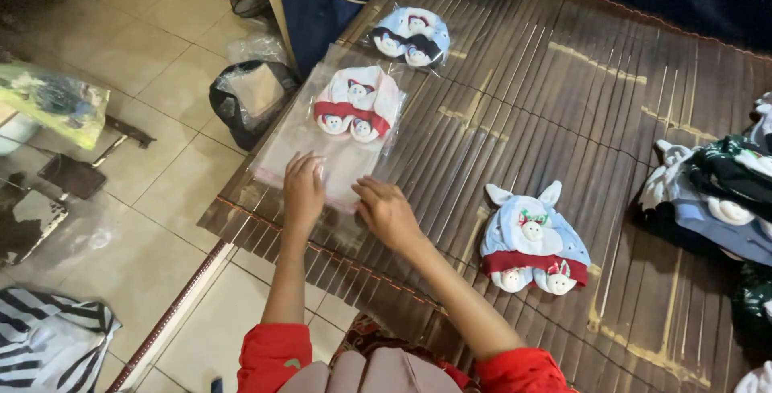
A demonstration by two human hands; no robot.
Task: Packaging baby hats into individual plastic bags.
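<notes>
My left hand (pixel 303 190) and my right hand (pixel 388 212) press on the near end of a clear plastic bag (pixel 299 145) lying on a brown bamboo mat (pixel 563 112). Inside the bag sits a pink and red baby hat set (pixel 355 102) with small white booties. My fingers pinch the bag's open edge. A light blue hat set with ears and a red band (pixel 532 240) lies loose on the mat to the right of my right hand. A blue set sealed in a bag (pixel 410 35) lies farther away.
A heap of more hats (pixel 716 192) is stacked at the mat's right edge. On the tiled floor to the left lie a black plastic bag (pixel 249 96), a yellow-green package (pixel 52 104) and striped cloth (pixel 48 345).
</notes>
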